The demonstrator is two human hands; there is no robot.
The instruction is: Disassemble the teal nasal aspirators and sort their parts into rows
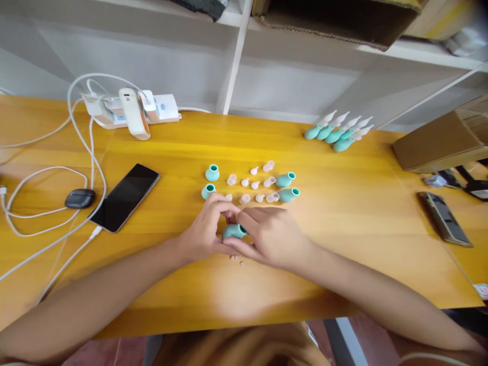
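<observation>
A teal squeeze bulb (233, 231) lies on its side between my hands, just above the table. My left hand (206, 229) is closed round its rounded end. At the bulb's mouth, my right hand (272, 234) has its fingers and thumb closed on it; its curled fingers hide whether a small part is pinched there. Beyond my hands are two upright teal bulbs (212, 173) on the left and two lying teal bulbs (285, 179) on the right. Several small pale pink translucent pieces (245, 182) lie in rows between them. Tiny pink bits (241, 263) rest in front of my hands.
Several teal bulbs with pointed clear tips (337, 133) lie together at the back right. A black phone (127, 198), a dark earphone case (80, 199), white cables and a power strip (168, 108) occupy the left. On the right are a cardboard box (438, 140) and another device (444, 218).
</observation>
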